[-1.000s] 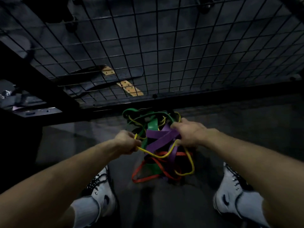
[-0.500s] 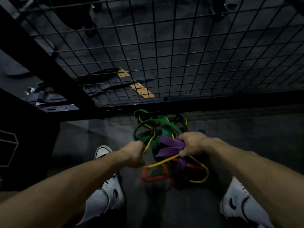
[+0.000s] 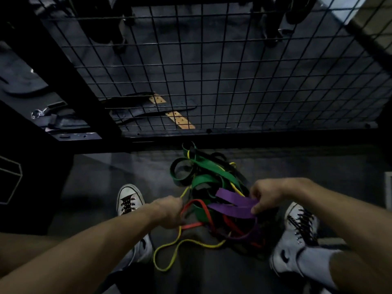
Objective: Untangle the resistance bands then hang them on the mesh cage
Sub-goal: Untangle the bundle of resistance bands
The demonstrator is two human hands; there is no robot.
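A tangle of resistance bands lies on the dark floor between my feet. It holds a wide green band [image 3: 209, 168], a purple band [image 3: 234, 203], a thin orange band [image 3: 196, 224] and a thin yellow band [image 3: 186, 242]. My left hand [image 3: 168, 213] grips the yellow band, which runs through the fist and loops on the floor below it. My right hand [image 3: 265, 196] pinches the purple band at its right end. The black mesh cage [image 3: 212, 71] stands just beyond the pile.
Behind the mesh lie dark leather belts and a tan perforated strap [image 3: 179, 119]. A black frame post [image 3: 63, 81] slants at the left. My white sneakers [image 3: 129, 200] [image 3: 297, 230] flank the pile. A dark box [image 3: 12, 179] sits far left.
My left hand has pulled the yellow band back and left, freeing a long loop onto the floor. My right hand has shifted right with the purple band. The view has tilted up.
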